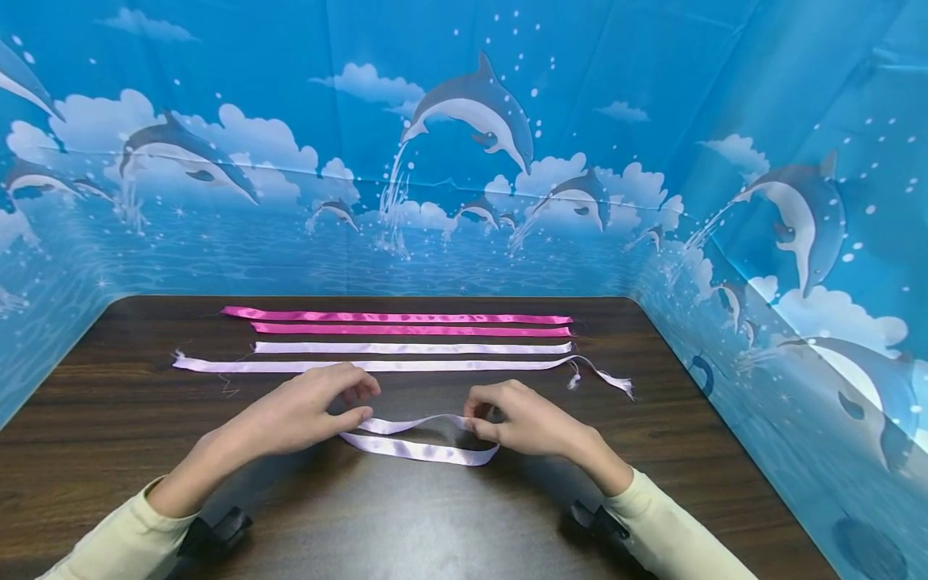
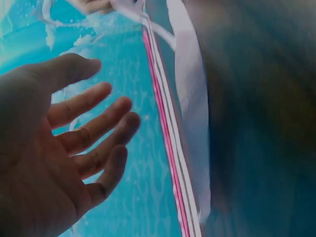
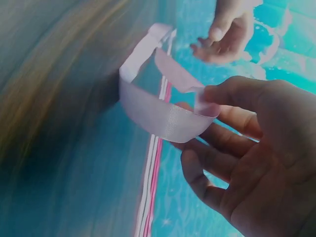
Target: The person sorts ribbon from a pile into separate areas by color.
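A pale lilac satin ribbon (image 1: pixel 424 449) forms a narrow loop low over the table in front of me. My right hand (image 1: pixel 528 420) pinches it at the right bend between thumb and forefinger, the other fingers loosely bent behind. In the right wrist view the ribbon (image 3: pixel 160 114) curves away from that pinch in a wide band. My left hand (image 1: pixel 308 412) hovers by the loop's left end. The left wrist view has this hand (image 2: pixel 81 136) with fingers spread and relaxed, nothing between them, and the ribbon (image 2: pixel 191 81) running off to one side.
Behind the hands, two bright pink ribbons (image 1: pixel 406 330) and a short pale ribbon (image 1: pixel 413 349) lie straight in parallel rows. A longer pale ribbon (image 1: pixel 449 366) with frayed ends lies nearest. A blue dolphin-print curtain (image 1: pixel 464 242) borders the dark wood table (image 1: pixel 94 451) at back and sides.
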The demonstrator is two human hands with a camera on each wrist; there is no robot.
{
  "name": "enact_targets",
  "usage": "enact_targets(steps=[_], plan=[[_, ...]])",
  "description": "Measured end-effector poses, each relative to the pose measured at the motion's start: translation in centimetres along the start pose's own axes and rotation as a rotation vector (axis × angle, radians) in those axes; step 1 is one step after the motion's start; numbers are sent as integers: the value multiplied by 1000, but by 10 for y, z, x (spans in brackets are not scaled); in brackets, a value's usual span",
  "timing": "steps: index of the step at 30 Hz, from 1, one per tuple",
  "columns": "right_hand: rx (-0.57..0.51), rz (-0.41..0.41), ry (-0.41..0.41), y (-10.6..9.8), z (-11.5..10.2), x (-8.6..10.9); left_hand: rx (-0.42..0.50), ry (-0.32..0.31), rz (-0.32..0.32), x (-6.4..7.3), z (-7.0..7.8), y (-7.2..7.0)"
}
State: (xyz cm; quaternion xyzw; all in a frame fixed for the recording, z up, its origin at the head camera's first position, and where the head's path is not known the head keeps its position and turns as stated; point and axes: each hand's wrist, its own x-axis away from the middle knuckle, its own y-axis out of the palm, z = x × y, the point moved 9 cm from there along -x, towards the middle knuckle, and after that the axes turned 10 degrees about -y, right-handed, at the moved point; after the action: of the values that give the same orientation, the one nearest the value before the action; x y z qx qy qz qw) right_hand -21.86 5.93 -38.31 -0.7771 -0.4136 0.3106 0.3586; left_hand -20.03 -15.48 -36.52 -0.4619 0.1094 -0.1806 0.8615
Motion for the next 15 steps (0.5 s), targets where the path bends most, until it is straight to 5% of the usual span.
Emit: enact_targets(steps=[9,15], plan=[[-260,32,-14,-2,-26,-3,44,109,24,2,29,26],[-324,66,-45,-8,-38,-2,252,158,-72,4,41,38]])
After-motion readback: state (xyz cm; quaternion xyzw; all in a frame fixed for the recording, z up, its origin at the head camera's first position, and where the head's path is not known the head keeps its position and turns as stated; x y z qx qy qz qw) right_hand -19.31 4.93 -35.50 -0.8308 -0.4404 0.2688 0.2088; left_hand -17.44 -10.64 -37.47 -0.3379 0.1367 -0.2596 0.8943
